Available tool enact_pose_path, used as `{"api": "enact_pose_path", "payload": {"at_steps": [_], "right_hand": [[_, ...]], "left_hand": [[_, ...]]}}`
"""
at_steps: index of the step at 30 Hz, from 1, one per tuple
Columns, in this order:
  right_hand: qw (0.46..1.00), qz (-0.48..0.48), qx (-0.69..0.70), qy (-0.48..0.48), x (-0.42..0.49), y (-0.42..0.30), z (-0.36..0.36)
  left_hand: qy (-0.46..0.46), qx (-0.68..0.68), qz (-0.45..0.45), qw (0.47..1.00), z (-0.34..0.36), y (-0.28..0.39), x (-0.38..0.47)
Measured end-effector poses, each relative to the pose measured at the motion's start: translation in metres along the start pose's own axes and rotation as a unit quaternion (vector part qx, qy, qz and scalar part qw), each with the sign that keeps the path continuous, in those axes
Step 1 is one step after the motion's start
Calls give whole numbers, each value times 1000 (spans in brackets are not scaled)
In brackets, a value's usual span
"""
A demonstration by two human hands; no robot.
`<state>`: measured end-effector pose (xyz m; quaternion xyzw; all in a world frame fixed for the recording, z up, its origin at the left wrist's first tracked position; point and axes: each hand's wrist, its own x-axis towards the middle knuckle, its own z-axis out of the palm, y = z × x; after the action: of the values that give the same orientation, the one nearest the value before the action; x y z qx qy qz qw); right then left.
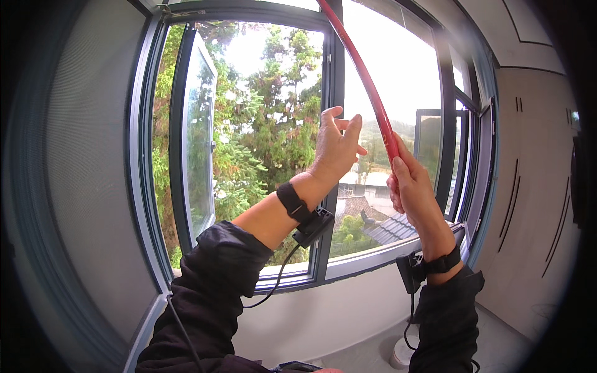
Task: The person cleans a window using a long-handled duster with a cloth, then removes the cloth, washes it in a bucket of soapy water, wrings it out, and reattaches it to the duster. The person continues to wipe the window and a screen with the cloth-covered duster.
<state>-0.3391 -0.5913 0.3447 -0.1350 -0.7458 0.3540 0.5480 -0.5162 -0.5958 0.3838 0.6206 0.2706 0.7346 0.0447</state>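
My right hand (pixel 408 182) is closed around the lower part of a red pole (pixel 368 84), which bears some lettering. The pole slants up and to the left and leaves the view at the top edge. Left of it, my left hand (pixel 338 140) is raised with its fingers apart and slightly curled, holding nothing and not touching the pole. Both hands are in front of a dark-framed window (pixel 332 93). Each wrist wears a black strap with a small cabled device, one at the left wrist (pixel 315 226) and one at the right (pixel 410 272).
An opened casement sash (pixel 200 135) is at the left, beside a mesh screen panel (pixel 98 154). Another open sash (pixel 485 172) is at the right. Pale cabinets (pixel 527 186) line the right wall. A round white object (pixel 402 353) is on the floor below the window.
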Motion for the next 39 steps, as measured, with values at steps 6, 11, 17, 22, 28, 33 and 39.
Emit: {"api": "enact_pose_path", "payload": {"at_steps": [6, 11, 17, 22, 28, 33, 39], "right_hand": [[999, -1, 43, -7, -51, 49, 9], [995, 43, 88, -32, -134, 79, 25], [970, 141, 175, -98, -216, 73, 8], [915, 223, 315, -117, -246, 59, -13], [886, 199, 395, -140, -255, 76, -32], [887, 172, 394, -168, -239, 87, -41], [837, 118, 483, -229, -188, 98, -23]], "left_hand": [[7, 23, 9, 1000, 1, -18, 0], [-34, 59, -13, 998, 4, -14, 2], [-98, -67, -52, 992, 5, 15, -21], [-141, -260, -76, 952, 20, 26, -37], [-126, -286, -70, 947, 44, 48, -41], [-109, -201, -23, 973, 47, 70, -35], [-30, -82, 0, 996, 34, 88, -10]]}}
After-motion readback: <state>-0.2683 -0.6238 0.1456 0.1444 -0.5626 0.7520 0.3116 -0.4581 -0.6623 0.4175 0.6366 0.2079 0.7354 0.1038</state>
